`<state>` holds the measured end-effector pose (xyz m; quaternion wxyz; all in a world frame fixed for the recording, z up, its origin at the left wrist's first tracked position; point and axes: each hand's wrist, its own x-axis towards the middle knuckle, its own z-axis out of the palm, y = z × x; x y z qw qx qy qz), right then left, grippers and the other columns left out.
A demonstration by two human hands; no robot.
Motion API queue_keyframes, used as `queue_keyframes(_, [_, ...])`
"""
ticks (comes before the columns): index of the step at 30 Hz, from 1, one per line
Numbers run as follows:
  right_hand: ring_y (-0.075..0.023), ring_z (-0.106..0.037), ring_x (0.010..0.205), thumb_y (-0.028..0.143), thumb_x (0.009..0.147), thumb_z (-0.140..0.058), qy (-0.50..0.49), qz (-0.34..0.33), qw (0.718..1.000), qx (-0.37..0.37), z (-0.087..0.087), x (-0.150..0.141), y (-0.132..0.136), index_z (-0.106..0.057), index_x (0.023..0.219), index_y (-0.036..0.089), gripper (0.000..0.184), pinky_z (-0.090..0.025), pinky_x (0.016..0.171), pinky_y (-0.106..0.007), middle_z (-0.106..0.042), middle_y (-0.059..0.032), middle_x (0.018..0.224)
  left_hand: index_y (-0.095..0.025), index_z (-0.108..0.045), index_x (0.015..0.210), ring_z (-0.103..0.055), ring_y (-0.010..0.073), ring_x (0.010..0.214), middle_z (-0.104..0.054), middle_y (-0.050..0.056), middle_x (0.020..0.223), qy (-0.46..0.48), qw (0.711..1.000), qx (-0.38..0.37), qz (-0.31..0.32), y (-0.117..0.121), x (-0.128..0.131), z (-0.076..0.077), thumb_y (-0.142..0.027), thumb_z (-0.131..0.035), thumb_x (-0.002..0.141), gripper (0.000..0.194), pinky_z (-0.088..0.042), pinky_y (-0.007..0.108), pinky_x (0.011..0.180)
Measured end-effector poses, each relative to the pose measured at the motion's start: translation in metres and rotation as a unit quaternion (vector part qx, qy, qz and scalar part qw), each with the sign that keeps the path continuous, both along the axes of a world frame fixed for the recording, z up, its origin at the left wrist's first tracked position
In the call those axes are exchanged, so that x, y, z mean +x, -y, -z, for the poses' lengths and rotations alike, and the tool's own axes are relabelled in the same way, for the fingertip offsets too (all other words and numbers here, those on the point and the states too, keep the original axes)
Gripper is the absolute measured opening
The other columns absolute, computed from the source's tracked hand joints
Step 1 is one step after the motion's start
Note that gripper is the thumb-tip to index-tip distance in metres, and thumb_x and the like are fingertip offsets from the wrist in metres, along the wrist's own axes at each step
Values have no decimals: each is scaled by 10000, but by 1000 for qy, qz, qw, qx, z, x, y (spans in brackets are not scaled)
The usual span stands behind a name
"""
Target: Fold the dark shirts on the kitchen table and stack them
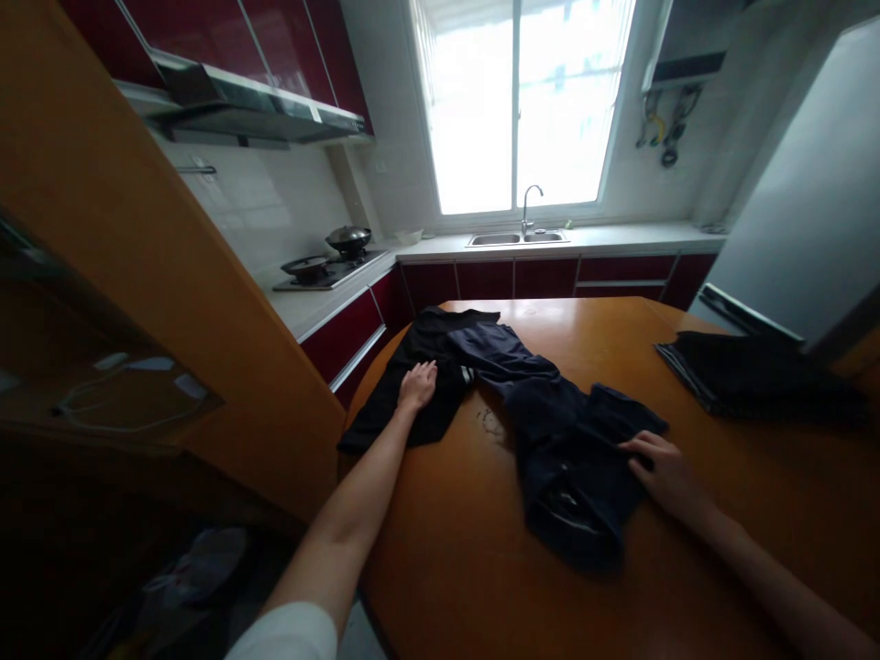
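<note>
Head view: I have two hands on dark clothes on the wooden surface (440, 587). My left hand (418, 385) lies palm down on the black garment (440, 426), fingers extended, not gripping. My right hand (656, 463) touches the right edge of the navy garment (556, 435); I can't tell if the fingers pinch it. Navy one runs rumpled from the black one, mid-surface, toward the near side, opening facing me. Dark folded stack (756, 376) at far right, apart. Beyond: sink (495, 239), faucet (526, 209), stove (336, 271) with two pans.
</note>
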<state>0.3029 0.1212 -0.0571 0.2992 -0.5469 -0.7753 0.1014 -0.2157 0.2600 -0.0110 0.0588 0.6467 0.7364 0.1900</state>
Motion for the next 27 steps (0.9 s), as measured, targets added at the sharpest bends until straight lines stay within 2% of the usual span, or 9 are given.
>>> queue_keyframes(3, [-287, -671, 931, 334, 824, -553, -1, 28, 1000, -14, 5, 42, 50, -765, 930, 274, 245, -519, 878, -438, -708, -76, 996, -227, -537, 1432, -365, 223, 1467, -485, 62, 1544, -7, 1000, 1, -3, 0, -1, -3, -383, -310, 1052, 469, -247, 404, 1195])
queue_keyframes(7, [-311, -670, 931, 414, 842, -554, 4, 53, 998, -20, -3, 58, 93, -766, 862, 304, 240, -509, 890, -479, -725, -78, 969, -202, -549, 1414, -439, 220, 1410, -524, 83, 1508, -13, 1000, 17, -7, 4, 12, -14, -370, -279, 1059, 476, -299, 373, 1170])
queue_keyframes(11, [-302, -665, 941, 465, 915, -485, -13, 69, 997, 9, -24, 48, 87, -745, 824, 295, 324, -496, 891, -464, -729, -76, 953, -269, -518, 1441, -423, 280, 1403, -480, 79, 1533, -27, 998, 53, 31, 13, 53, -17, -541, -562, 936, 575, -334, 398, 1150])
queue_keyframes(13, [-295, -659, 965, 453, 933, -448, -28, 90, 995, 39, -35, 39, 69, -737, 850, 279, 348, -486, 915, -453, -732, -82, 973, -287, -617, 1327, -472, 335, 1342, -534, 94, 1469, -12, 998, 47, 32, 11, 73, -16, -479, -740, 804, 570, -389, 437, 1100])
queue_keyframes(15, [-282, -654, 973, 429, 947, -424, -40, 98, 993, 60, -45, 28, 49, -721, 858, 259, 354, -478, 934, -436, -733, -89, 976, -248, -710, 1131, -563, 326, 1229, -634, 110, 1317, 15, 999, 35, 5, 3, 81, -19, -353, -769, 761, 389, -446, 403, 1028])
queue_keyframes(18, [-268, -651, 965, 407, 948, -441, -52, 88, 991, 82, -54, 14, 18, -702, 857, 237, 325, -474, 931, -419, -730, -88, 959, -177, -718, 988, -656, 265, 1053, -712, 107, 1075, 43, 997, 45, -55, -16, 60, -36, -254, -675, 806, 203, -494, 314, 918])
queue_keyframes(21, [-261, -654, 940, 392, 937, -464, -76, 75, 990, 91, -56, 8, -6, -696, 846, 219, 303, -481, 903, -408, -726, -86, 930, -107, -661, 1132, -684, 244, 975, -712, 119, 1031, 61, 986, 65, -142, -26, 11, -57, -253, -596, 844, 329, -520, 288, 832])
queue_keyframes(24, [-257, -668, 928, 381, 926, -474, -116, 86, 986, 82, -53, 12, -21, -693, 843, 204, 294, -490, 880, -391, -729, -95, 922, -88, -621, 1201, -701, 247, 931, -714, 121, 1014, 51, 976, 65, -200, -15, -38, -70, -233, -650, 781, 446, -539, 295, 794])
queue_keyframes(27, [-258, -676, 932, 384, 915, -489, -134, 105, 983, 65, -48, 20, -25, -693, 851, 199, 282, -495, 864, -381, -733, -98, 941, -96, -641, 1180, -701, 317, 948, -709, 170, 1055, 12, 975, 57, -214, 1, -63, -77, -186, -742, 676, 522, -552, 389, 835])
